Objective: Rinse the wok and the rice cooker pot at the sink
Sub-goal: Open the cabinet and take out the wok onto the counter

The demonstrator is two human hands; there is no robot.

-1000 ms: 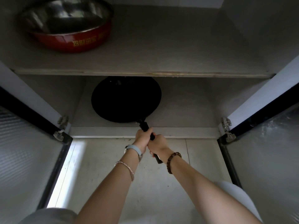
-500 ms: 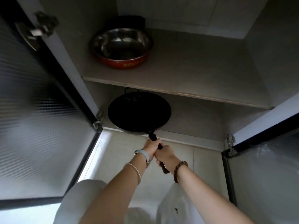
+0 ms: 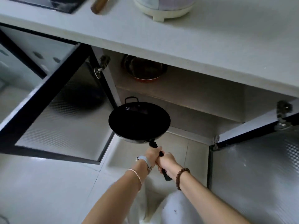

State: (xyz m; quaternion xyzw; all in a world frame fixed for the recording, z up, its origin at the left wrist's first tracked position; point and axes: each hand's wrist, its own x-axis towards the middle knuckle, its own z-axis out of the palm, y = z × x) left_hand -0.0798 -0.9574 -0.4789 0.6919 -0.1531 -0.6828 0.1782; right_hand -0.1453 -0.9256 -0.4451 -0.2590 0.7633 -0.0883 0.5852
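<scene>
The black wok [image 3: 139, 120] hangs in the air in front of the open lower cabinet, its small loop handle pointing toward the shelves. Both hands hold its long black handle [image 3: 165, 174]. My left hand [image 3: 152, 153] grips the handle close to the pan. Just behind it, my right hand [image 3: 166, 162] grips the same handle nearer the end. A pale rice cooker [image 3: 163, 8] stands on the white counter [image 3: 210, 42] above; its inner pot is hidden. No sink is in view.
A red-sided steel basin [image 3: 144, 68] sits on the upper cabinet shelf [image 3: 194, 88]. Two glass cabinet doors stand open, the left door [image 3: 61, 120] and the right door [image 3: 255, 167], flanking the wok. A wooden handle [image 3: 98, 4] and a dark stove edge [image 3: 53, 4] lie on the counter.
The wok has come out of the lower shelf and now hangs clear of the cabinet. The view has pulled back and up, bringing the counter and rice cooker into sight. Both hands kept their grip.
</scene>
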